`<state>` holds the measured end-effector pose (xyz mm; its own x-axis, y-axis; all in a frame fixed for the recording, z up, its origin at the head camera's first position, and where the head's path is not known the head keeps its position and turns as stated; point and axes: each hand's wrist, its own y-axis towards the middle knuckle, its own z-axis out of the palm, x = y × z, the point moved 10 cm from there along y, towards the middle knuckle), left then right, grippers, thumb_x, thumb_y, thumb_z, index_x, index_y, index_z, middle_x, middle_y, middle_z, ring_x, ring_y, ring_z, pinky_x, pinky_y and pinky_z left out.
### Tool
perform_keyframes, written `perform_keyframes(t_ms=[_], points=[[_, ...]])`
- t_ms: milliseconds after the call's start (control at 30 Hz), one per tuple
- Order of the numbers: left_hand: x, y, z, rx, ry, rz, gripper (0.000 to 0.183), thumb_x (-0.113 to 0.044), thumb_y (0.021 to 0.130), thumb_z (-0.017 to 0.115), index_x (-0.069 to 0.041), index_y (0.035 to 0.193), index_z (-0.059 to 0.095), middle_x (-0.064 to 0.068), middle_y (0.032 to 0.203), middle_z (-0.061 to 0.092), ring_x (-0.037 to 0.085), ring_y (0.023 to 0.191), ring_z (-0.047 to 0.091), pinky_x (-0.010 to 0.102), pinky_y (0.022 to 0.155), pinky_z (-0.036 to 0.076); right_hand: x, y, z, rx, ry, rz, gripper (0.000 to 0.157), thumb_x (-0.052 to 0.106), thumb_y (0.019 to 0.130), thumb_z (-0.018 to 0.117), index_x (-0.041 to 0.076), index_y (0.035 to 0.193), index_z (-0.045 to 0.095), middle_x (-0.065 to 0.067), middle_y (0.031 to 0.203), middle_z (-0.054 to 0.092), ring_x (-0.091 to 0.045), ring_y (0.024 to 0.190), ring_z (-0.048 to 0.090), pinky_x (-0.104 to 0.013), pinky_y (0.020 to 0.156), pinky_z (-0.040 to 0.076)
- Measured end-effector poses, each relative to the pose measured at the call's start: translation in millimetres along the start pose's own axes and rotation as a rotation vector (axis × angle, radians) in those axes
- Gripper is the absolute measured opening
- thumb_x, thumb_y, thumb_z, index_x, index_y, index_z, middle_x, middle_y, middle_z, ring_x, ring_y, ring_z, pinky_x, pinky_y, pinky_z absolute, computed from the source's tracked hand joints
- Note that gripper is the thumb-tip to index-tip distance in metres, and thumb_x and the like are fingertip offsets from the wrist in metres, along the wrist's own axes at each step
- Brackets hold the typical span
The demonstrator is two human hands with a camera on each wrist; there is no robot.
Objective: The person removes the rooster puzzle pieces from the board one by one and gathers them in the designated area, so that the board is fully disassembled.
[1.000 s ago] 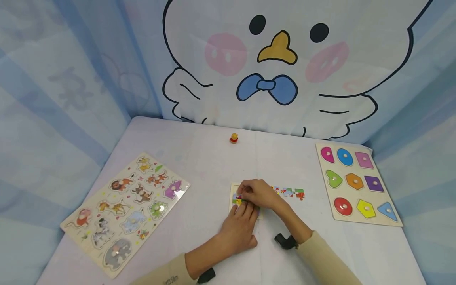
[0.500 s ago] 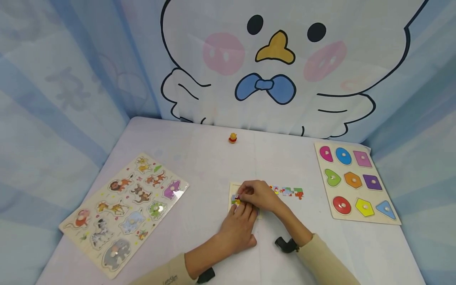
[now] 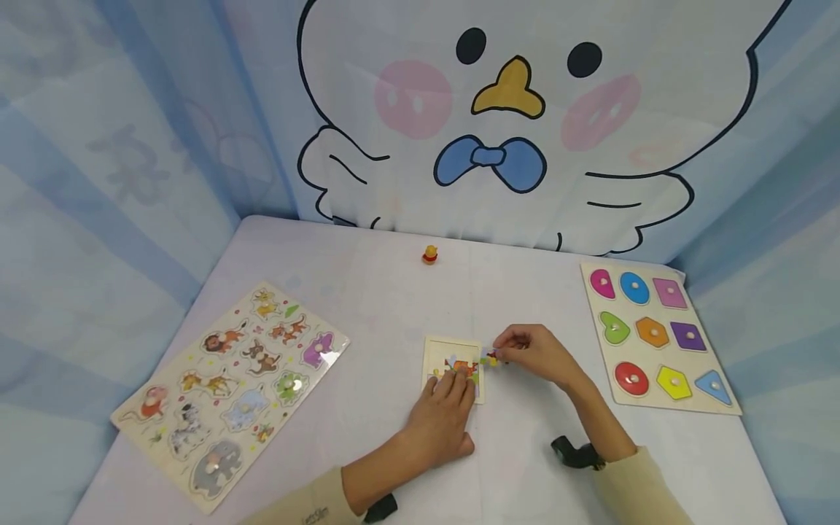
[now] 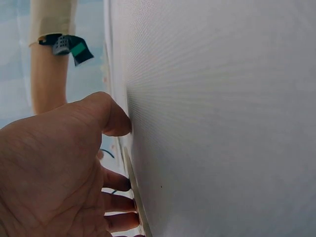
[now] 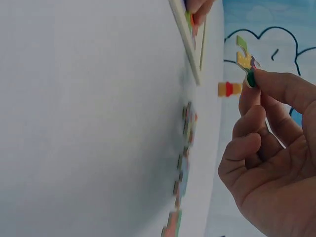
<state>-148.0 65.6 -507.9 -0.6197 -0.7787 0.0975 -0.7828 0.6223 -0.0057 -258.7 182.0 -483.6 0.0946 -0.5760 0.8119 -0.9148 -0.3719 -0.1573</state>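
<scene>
Puzzle piece [image 5: 243, 60], thin, curvy-edged, pinched in right grip [image 3: 537, 353].

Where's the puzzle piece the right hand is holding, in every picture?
Head: the puzzle piece is just below and right of centre, by the wooden tray.
Left wrist: not in it.
Right wrist: upper right, pinched by the right hand.
Shared landmark: the wooden tray, seen edge-on in left wrist.

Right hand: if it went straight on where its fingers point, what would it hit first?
Most likely the small tray, just beyond the piece that the right hand pinches. The hand looks raised, though, so it might pass over; height is hard to judge.
</scene>
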Motion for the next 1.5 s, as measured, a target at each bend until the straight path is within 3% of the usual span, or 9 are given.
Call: perform_keyframes(t_ms=[133, 333, 600, 1500], points=[[1.1, -4.0, 6.4, 0.025, -0.031, -0.01, 0.076, -0.048, 0.084, 0.055, -0.005, 0.145, 0.044, 0.016, 0.149, 0.039, 0.029, 0.133, 0.038, 0.047, 0.103, 0.038, -31.6, -10.9, -8.1, 0.009, -0.024, 0.058, 0.004, 0.013, 0.087, 0.073, 0.011, 0.091, 0.072, -0.002, 0.081, 0.067, -0.024, 0.076, 0.06, -0.029, 0.069, 0.05], [-0.5, -3.3, 2.4, -0.025, -0.033, 0.002, 0.072, -0.044, 0.084, 0.055, -0.004, 0.143, 0.046, 0.016, 0.147, 0.042, 0.029, 0.131, 0.04, 0.047, 0.102, 0.039, -48.0, -22.7, -8.3, 0.021, -0.073, 0.064, 0.005, 0.011, 0.087, 0.073, 0.008, 0.09, 0.071, -0.001, 0.078, 0.064, -0.02, 0.074, 0.058, -0.026, 0.068, 0.049], [-2.3, 1.4, -1.9, -0.035, -0.013, 0.018, 0.072, -0.045, 0.085, 0.054, -0.004, 0.143, 0.046, 0.016, 0.148, 0.04, 0.029, 0.13, 0.04, 0.046, 0.101, 0.039, -50.8, -23.6, -12.5, -0.064, -0.173, 0.051, 0.004, 0.009, 0.085, 0.074, 0.01, 0.088, 0.071, 0.001, 0.073, 0.059, -0.018, 0.069, 0.053, -0.026, 0.061, 0.045], [-2.1, 2.1, 2.2, -0.027, -0.014, 0.018, 0.071, -0.046, 0.086, 0.052, -0.004, 0.143, 0.046, 0.016, 0.147, 0.041, 0.03, 0.13, 0.04, 0.046, 0.101, 0.039, -47.8, -23.9, -12.2, -0.149, -0.251, 0.062, 0.006, 0.009, 0.082, 0.078, 0.012, 0.082, 0.073, 0.004, 0.069, 0.058, -0.016, 0.066, 0.051, -0.026, 0.058, 0.042]])
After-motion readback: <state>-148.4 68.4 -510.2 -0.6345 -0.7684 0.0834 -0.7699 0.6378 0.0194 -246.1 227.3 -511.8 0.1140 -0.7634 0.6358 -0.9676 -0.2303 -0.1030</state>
